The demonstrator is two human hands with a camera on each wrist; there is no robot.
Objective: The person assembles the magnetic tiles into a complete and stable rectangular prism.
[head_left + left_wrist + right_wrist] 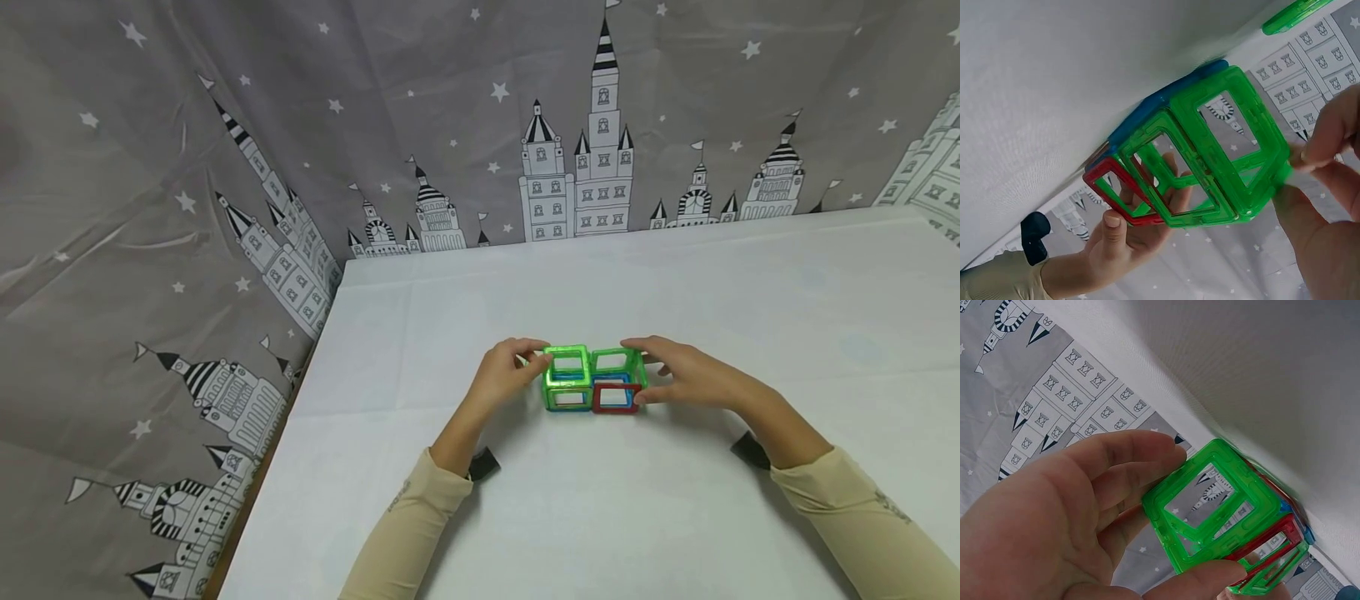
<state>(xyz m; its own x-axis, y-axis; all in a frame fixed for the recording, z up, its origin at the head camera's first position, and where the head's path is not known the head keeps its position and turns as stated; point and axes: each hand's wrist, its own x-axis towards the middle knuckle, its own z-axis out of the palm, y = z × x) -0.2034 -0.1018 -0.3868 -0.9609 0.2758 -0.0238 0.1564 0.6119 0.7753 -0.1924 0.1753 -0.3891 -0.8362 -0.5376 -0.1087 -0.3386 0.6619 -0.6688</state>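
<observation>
A low structure of see-through magnetic tiles stands on the white table, with a closed green cube (567,377) on the left. To its right is a box section with green sides (611,360), a red front tile (617,398) and no tile on top. Blue tiles (1154,103) lie along the bottom. My left hand (510,371) pinches the green cube's left edge between thumb and fingers. At the right end, my right hand (682,372) grips the structure, its thumb at the red tile and its fingers at the back green side.
A green piece (1297,15) shows at the top edge of the left wrist view, apart from the structure. Grey cloth (435,108) with printed castles hangs behind and left of the white table (600,517). Dark straps (483,464) sit at the wrists.
</observation>
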